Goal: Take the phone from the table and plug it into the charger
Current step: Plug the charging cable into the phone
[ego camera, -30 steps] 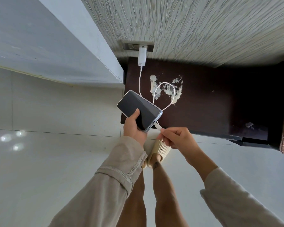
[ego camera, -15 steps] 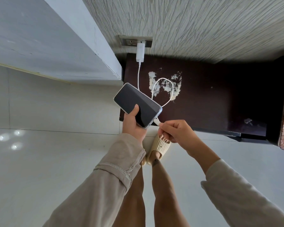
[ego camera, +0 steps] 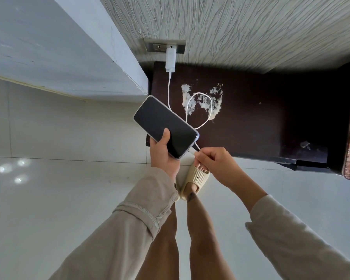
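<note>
Head view: left hand [ego camera: 163, 156] grips phone [ego camera: 166, 126]; right fingers [ego camera: 205, 158] pinch cable plug [ego camera: 192, 152].

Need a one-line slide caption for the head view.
Left hand holds phone; right hand presses cable plug at its port.

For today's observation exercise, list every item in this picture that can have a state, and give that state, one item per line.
Phone: screen dark, held off the table in the left hand.
Cable: looped over the table, its plug end pinched in the right hand at the phone's bottom edge; whether it is fully seated cannot be told.
Charger: plugged into the wall socket.
</note>
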A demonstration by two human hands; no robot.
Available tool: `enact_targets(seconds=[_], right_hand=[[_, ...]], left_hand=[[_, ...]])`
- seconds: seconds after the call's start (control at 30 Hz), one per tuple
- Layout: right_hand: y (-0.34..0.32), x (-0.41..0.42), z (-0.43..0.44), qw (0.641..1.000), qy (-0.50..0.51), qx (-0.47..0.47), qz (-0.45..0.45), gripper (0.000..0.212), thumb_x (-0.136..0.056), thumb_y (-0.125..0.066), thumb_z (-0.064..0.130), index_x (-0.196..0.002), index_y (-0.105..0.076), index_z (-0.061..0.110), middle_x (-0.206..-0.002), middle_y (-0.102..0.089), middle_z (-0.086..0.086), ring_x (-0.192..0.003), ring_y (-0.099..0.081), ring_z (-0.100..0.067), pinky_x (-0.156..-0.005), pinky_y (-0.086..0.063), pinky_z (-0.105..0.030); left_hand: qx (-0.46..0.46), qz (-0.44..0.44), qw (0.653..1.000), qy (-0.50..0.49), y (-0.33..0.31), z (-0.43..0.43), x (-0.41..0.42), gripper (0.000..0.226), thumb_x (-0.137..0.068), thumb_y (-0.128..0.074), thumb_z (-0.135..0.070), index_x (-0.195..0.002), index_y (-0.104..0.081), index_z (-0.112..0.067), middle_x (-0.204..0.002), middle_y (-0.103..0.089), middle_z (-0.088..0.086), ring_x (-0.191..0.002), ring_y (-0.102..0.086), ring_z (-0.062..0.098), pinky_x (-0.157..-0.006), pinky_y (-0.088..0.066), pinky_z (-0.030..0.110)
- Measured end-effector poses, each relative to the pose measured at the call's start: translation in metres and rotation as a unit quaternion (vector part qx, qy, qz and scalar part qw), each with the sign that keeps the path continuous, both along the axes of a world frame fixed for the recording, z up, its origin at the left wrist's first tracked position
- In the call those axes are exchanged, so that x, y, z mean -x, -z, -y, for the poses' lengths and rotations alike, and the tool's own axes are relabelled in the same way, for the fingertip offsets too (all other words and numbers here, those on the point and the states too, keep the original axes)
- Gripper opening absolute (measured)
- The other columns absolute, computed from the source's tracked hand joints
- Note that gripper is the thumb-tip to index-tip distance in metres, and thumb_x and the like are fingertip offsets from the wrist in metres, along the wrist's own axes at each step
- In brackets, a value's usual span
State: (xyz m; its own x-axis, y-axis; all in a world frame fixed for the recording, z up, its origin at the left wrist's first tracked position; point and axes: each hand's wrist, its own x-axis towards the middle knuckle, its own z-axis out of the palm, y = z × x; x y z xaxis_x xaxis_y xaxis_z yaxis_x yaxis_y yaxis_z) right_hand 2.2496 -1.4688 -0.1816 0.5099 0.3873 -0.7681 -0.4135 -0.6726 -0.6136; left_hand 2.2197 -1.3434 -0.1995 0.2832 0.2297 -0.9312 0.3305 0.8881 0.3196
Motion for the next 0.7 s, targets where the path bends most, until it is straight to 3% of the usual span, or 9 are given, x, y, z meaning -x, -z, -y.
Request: enact_targets(seconds=[0.1, 0.17, 0.27, 0.33, 0.47, 0.53, 0.6, 0.67, 0.7], right_hand=[[-0.002, 0.002, -0.003, 1.000, 0.020, -0.014, 0.017, 0.040, -0.091, -0.046, 0.027, -0.053, -0.057, 0.029, -0.062, -0.054, -0.014, -0.058, -0.043, -0.020, -0.057, -0.037, -0.025], [-0.003, 0.003, -0.003, 0.999, 0.026, -0.021, 0.029, 0.039, -0.091, -0.046, 0.026, -0.053, -0.057, 0.028, -0.071, -0.058, -0.032, -0.061, -0.045, -0.026, -0.061, -0.039, -0.029], [-0.005, 0.001, -0.003, 0.999, 0.017, -0.030, 0.032, 0.039, -0.092, -0.046, 0.025, -0.054, -0.056, 0.028, -0.079, -0.059, -0.038, -0.063, -0.047, -0.026, -0.062, -0.040, -0.032], [-0.006, -0.002, -0.002, 0.999, 0.010, -0.039, 0.028, 0.038, -0.092, -0.046, 0.025, -0.055, -0.057, 0.028, -0.071, -0.058, -0.031, -0.062, -0.046, -0.025, -0.062, -0.040, -0.031], [-0.001, -0.010, -0.003, 0.998, -0.050, -0.032, -0.009, 0.037, -0.092, -0.045, 0.028, -0.058, -0.058, 0.031, -0.058, -0.050, 0.004, -0.061, -0.047, -0.018, -0.063, -0.041, -0.029], [0.001, -0.011, -0.001, 0.994, -0.105, -0.015, -0.018, 0.035, -0.092, -0.045, 0.029, -0.060, -0.059, 0.030, -0.059, -0.051, 0.008, -0.059, -0.048, -0.013, -0.063, -0.042, -0.025], [0.002, -0.009, 0.002, 0.987, -0.158, -0.007, -0.011, 0.031, -0.091, -0.048, 0.032, -0.069, -0.065, 0.018, -0.060, -0.054, 0.010, -0.055, -0.049, -0.005, -0.058, -0.041, -0.012], [0.003, -0.004, 0.008, 0.978, -0.208, 0.001, -0.002, 0.033, -0.089, -0.052, 0.035, -0.089, -0.068, 0.007, -0.073, -0.064, 0.007, -0.063, -0.054, -0.003, -0.058, -0.039, -0.004], [0.004, -0.001, 0.012, 0.974, -0.227, 0.010, -0.003, 0.033, -0.088, -0.054, 0.036, -0.098, -0.068, 0.007, -0.086, -0.068, 0.002, -0.072, -0.056, -0.007, -0.064, -0.041, -0.006]], left_hand=[[0.000, 0.044, 0.999, -0.013, -0.002, -0.001, -0.002, 0.047, -0.093, -0.046, -0.020, -0.139, -0.035, -0.021, -0.140, -0.047, 0.018, -0.123, -0.048, 0.032, -0.110, -0.029, 0.052], [0.005, 0.082, 0.996, -0.032, -0.004, -0.001, -0.004, 0.046, -0.094, -0.045, -0.015, -0.139, -0.036, -0.020, -0.128, -0.052, 0.013, -0.115, -0.050, 0.029, -0.094, -0.047, 0.043], [0.013, 0.107, 0.994, -0.025, -0.004, -0.004, -0.007, 0.045, -0.094, -0.045, -0.013, -0.138, -0.038, -0.020, -0.118, -0.057, 0.006, -0.112, -0.053, 0.028, -0.080, -0.053, 0.034], [0.020, 0.114, 0.993, -0.023, -0.004, -0.006, -0.009, 0.044, -0.094, -0.044, -0.012, -0.137, -0.040, -0.020, -0.115, -0.058, 0.005, -0.108, -0.056, 0.025, -0.077, -0.054, 0.033], [-0.009, 0.114, 0.993, 0.004, -0.004, -0.012, -0.010, 0.043, -0.093, -0.046, -0.010, -0.135, -0.042, -0.018, -0.115, -0.059, 0.006, -0.102, -0.059, 0.024, -0.077, -0.055, 0.035], [-0.055, 0.110, 0.991, 0.059, -0.002, -0.014, -0.009, 0.043, -0.091, -0.048, -0.008, -0.134, -0.043, -0.015, -0.119, -0.059, 0.007, -0.107, -0.059, 0.027, -0.085, -0.054, 0.041], [-0.084, 0.107, 0.984, 0.115, -0.003, -0.016, -0.010, 0.038, -0.089, -0.050, -0.006, -0.127, -0.049, -0.013, -0.114, -0.062, 0.006, -0.105, -0.061, 0.026, -0.089, -0.054, 0.041], [-0.090, 0.112, 0.975, 0.170, -0.004, -0.017, -0.011, 0.027, -0.088, -0.053, -0.007, -0.113, -0.056, -0.017, -0.104, -0.066, 0.004, -0.097, -0.065, 0.023, -0.084, -0.057, 0.038], [-0.086, 0.117, 0.971, 0.190, -0.003, -0.018, -0.011, 0.025, -0.087, -0.055, -0.008, -0.109, -0.058, -0.019, -0.103, -0.067, 0.004, -0.096, -0.066, 0.022, -0.084, -0.057, 0.039]])
